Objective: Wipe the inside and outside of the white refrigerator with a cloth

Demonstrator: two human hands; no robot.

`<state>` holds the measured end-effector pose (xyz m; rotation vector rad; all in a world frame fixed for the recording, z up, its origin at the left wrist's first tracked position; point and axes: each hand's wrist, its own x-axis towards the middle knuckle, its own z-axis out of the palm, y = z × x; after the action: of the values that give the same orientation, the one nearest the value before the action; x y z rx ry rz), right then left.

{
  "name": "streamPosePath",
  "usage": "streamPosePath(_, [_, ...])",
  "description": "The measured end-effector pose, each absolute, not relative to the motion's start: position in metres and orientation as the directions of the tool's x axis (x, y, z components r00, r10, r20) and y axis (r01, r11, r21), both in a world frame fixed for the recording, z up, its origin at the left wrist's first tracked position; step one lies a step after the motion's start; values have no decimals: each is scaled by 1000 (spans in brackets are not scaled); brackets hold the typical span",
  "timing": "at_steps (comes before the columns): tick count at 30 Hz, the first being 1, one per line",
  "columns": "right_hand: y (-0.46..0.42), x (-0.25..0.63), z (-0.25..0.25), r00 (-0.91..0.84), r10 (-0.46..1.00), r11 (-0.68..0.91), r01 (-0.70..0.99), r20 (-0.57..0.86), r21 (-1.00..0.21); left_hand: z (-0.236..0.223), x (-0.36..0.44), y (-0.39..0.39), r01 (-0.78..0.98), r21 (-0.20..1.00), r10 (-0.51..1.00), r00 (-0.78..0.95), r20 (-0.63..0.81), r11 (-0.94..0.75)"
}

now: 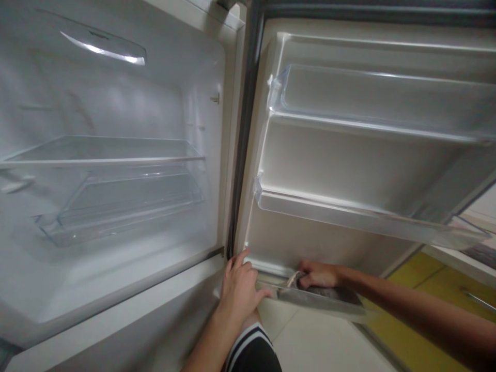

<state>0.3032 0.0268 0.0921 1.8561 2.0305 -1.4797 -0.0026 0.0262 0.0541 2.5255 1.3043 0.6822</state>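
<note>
clutching greyish cloth (296,281), right hand (320,275) curls fingers inside lowest door bin (310,298); left hand (239,284), loosely spread, lies left of them; work seems unfinished.

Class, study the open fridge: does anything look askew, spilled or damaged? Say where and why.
The clear tray under the flat shelf looks askew: its front edge slants down toward the picture's left, while the shelf's runs nearly level; the viewing angle may exaggerate this. No clear spill shows.

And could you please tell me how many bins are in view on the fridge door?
3: the top bin, the middle bin below it, and the bottom bin, partly covered by the hands (left, right). No others seem hidden.
</note>
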Motion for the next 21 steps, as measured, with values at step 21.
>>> streamPosePath(21, [53,241,79,-454,795,14,677,-403,-736,44,0,25,729,386,817,429,385,-565])
